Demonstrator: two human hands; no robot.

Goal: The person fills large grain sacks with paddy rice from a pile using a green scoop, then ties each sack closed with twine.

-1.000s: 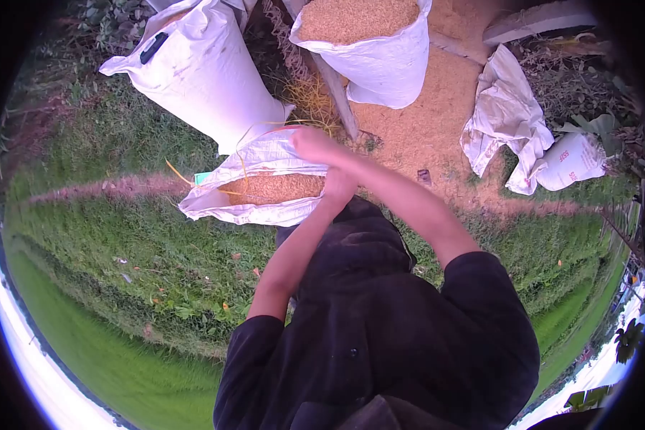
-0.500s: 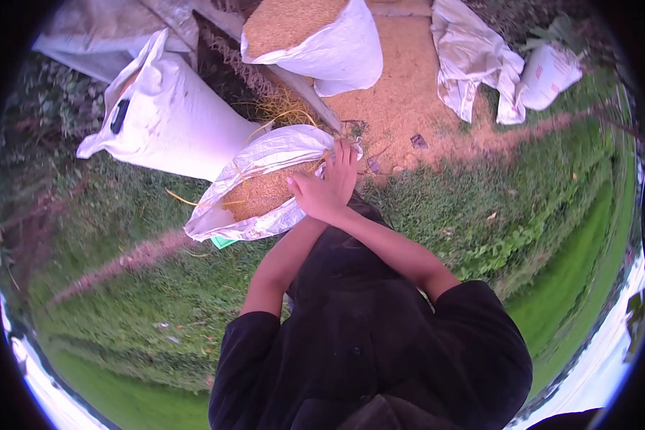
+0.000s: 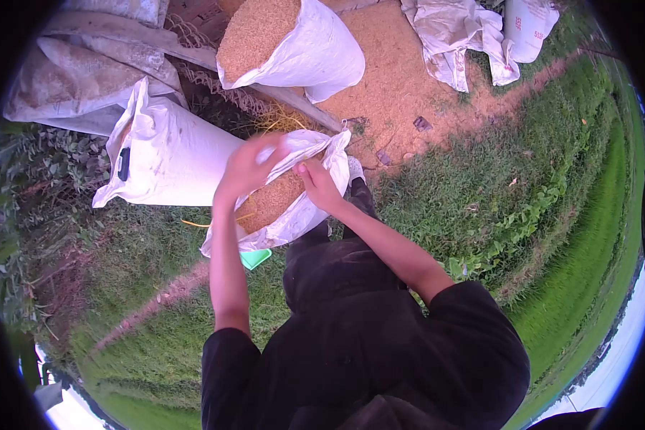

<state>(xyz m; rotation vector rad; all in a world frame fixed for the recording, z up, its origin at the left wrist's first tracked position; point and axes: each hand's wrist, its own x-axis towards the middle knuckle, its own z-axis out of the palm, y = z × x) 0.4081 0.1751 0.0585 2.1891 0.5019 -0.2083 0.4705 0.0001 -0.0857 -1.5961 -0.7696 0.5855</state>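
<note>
While both hands are at the mouth of the open white sack (image 3: 294, 226), just in front of the person's legs, the left hand (image 3: 251, 168) is open over its left side, fingers apart and blurred, and the right hand (image 3: 319, 186) is over the right part of the opening; whether its fingers grip the rim cannot be told. Handling the mouth well seems to call for spreading the fabric evenly and keeping the near rim raised, since the tan grain or husk (image 3: 274, 203) inside could spill over a sagging edge. A light, steady hold probably suits the limp fabric better than a hard tug. Underfoot is grass (image 3: 444, 201), so the sack's base may rest unevenly. A green object (image 3: 256, 258) shows at the sack's near side. A tall white sack (image 3: 179, 154) leans just beyond it on the left; on the far side another filled sack (image 3: 322, 54) is beside a spread of loose tan material (image 3: 390, 57). Farther right are a crumpled sack (image 3: 451, 36) and a printed bag (image 3: 530, 29), with grey sheeting (image 3: 86, 79) at the far left.
</note>
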